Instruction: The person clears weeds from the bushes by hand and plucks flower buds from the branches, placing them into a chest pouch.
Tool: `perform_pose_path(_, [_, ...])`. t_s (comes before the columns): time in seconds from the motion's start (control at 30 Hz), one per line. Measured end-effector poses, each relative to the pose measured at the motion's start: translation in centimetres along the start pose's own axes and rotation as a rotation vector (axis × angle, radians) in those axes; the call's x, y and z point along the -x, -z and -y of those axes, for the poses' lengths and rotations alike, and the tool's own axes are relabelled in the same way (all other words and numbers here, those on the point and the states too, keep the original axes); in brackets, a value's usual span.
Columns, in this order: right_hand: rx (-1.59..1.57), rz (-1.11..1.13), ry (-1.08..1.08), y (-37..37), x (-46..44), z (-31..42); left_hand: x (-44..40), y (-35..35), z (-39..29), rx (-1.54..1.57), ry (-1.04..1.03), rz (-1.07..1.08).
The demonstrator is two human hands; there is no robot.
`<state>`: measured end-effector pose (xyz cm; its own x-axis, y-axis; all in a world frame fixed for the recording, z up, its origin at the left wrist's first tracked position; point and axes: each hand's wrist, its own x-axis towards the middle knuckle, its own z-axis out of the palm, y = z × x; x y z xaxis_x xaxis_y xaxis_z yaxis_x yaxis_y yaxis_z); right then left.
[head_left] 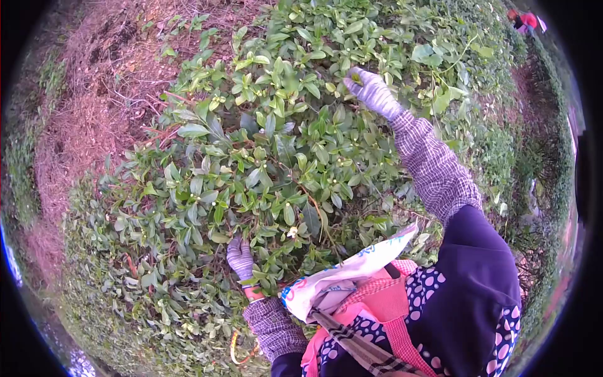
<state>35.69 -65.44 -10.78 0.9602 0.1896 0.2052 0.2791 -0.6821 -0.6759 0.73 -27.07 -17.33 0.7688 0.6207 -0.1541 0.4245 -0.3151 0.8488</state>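
Observation:
My right hand (375, 95), in a pale striped glove, is at the upper side of a leafy green bush (276, 151). Its fingers are closed, with a small green leaf (357, 78) showing between thumb and fingers. Lower down, my left hand (239, 256) reaches into the foliage in a matching glove. Its fingers are drawn together, and leaves hide what they grip, if anything. A white plastic bag (352, 267) with coloured print hangs open at my front, between the two arms. A small white flower (292, 232) is on the bush near my left hand.
Bare reddish soil with dry twigs (94, 119) lies left of the bush. A broad-leaved vine (440, 94) grows right of my right hand. A pink checked strap (402, 339) and a plaid cloth (358, 345) hang on my body. Red and pink shapes (526, 21) show far off at upper right.

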Motion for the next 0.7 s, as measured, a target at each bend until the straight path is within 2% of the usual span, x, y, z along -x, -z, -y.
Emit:
perform_pose_path(0.1, [0.024,0.165,0.052,-2.1,0.0,1.6,0.0,0.3,0.9,-0.086,-0.05,0.014])
perform_pose_path(0.17, [0.055,0.196,0.024,-2.1,1.0,2.6,0.1,0.3,0.7,-0.064,-0.052,0.025])
perform_pose_path(0.23, [-0.15,0.197,-0.097,-1.3,2.3,4.0,0.2,0.1,0.6,-0.003,-0.059,0.021])
perform_pose_path(0.27, [-0.181,0.222,-0.167,-1.2,2.9,3.7,0.2,0.2,0.5,-0.112,-0.101,0.027])
perform_pose_path(0.37, [-0.243,0.337,-0.061,-1.0,5.4,3.6,0.5,0.0,0.1,-0.09,-0.116,0.031])
perform_pose_path(0.4, [-0.198,0.426,-0.111,-0.7,6.1,5.0,0.4,-0.1,0.7,-0.068,-0.118,0.027])
perform_pose_path(0.5, [-0.107,0.574,0.006,-2.2,7.4,5.3,0.6,-0.3,0.2,-0.098,-0.132,0.023])
perform_pose_path(0.57, [-0.054,0.551,0.052,-2.4,8.5,5.9,0.8,-0.3,-0.1,-0.137,-0.162,0.036])
perform_pose_path(0.63, [0.185,0.37,0.129,-2.4,9.3,6.2,0.9,-0.3,0.1,-0.16,-0.163,0.043])
perform_pose_path(0.7, [0.253,0.297,0.157,-1.3,10.7,6.7,0.5,-0.5,1.4,-0.158,-0.165,0.051])
